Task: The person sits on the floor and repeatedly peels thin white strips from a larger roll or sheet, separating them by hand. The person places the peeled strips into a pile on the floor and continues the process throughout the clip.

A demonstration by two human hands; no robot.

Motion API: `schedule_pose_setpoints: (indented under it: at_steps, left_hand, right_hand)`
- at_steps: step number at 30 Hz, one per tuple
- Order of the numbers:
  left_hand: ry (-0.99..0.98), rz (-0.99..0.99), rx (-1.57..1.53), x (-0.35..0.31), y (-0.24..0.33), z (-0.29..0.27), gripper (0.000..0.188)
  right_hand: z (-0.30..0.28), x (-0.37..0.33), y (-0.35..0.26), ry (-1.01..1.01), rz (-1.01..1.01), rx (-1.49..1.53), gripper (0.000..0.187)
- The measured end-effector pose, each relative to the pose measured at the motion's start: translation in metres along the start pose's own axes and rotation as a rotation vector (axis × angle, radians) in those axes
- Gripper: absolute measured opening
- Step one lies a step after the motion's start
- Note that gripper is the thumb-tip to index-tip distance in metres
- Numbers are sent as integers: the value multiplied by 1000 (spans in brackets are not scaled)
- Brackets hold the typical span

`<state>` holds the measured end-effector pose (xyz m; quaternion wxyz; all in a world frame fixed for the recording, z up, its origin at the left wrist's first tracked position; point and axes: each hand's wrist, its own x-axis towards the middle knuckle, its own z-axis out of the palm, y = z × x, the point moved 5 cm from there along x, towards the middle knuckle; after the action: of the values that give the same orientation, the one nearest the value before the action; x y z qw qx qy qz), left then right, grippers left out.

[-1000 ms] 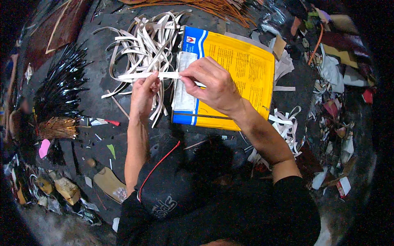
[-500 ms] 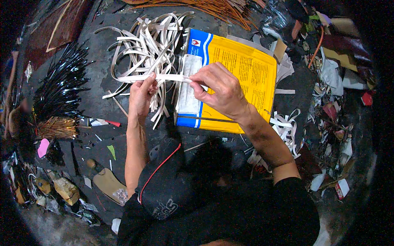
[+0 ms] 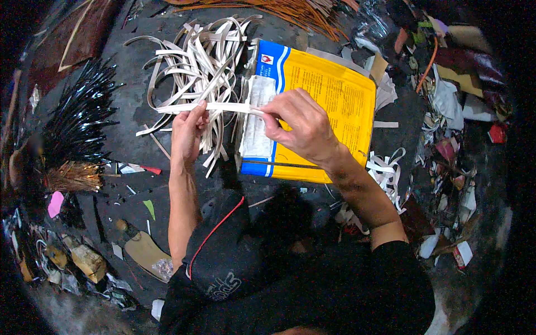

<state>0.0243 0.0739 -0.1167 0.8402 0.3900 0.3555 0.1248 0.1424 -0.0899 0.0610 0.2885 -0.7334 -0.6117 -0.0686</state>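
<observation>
A white flat strip (image 3: 229, 108) is stretched between my two hands. My left hand (image 3: 188, 127) pinches it between thumb and fingers, in front of a tangled pile of similar white strips (image 3: 204, 67). The strip's other end is pinched in my right hand (image 3: 298, 120), above a yellow and blue flattened sheet (image 3: 335, 95) with printed text. Along the left part of that sheet lies a whitish rectangular pad (image 3: 258, 137), just below the strip. My right fingers hide the very end of the strip.
At the left stands a bundle of shiny black strands (image 3: 84, 111). Orange-brown strips (image 3: 273, 10) lie at the far edge. More white strips (image 3: 386, 176) are by my right forearm. Scraps and plastic (image 3: 446, 106) litter the right side. A curved tan piece (image 3: 144, 254) lies at the lower left.
My left hand has shifted slightly left with the strip. My right hand stays almost in place, still pinching the strip's end.
</observation>
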Motion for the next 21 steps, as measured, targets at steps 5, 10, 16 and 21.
schedule_pose_setpoints:
  at_steps: [5, 10, 16, 21]
  left_hand:
    - [2, 9, -23, 1, 2, -2, 19]
    - [34, 17, -78, 3, 2, -18, 18]
    - [84, 43, -138, -7, 17, -25, 17]
    - [-79, 20, -667, -12, 20, -12, 32]
  right_hand:
    - [2, 6, -1, 24, -33, 56, 14]
    - [2, -3, -1, 16, -15, 77, 16]
    - [3, -3, -3, 22, -46, 42, 19]
    - [2, 1, -10, 7, -65, 11, 22]
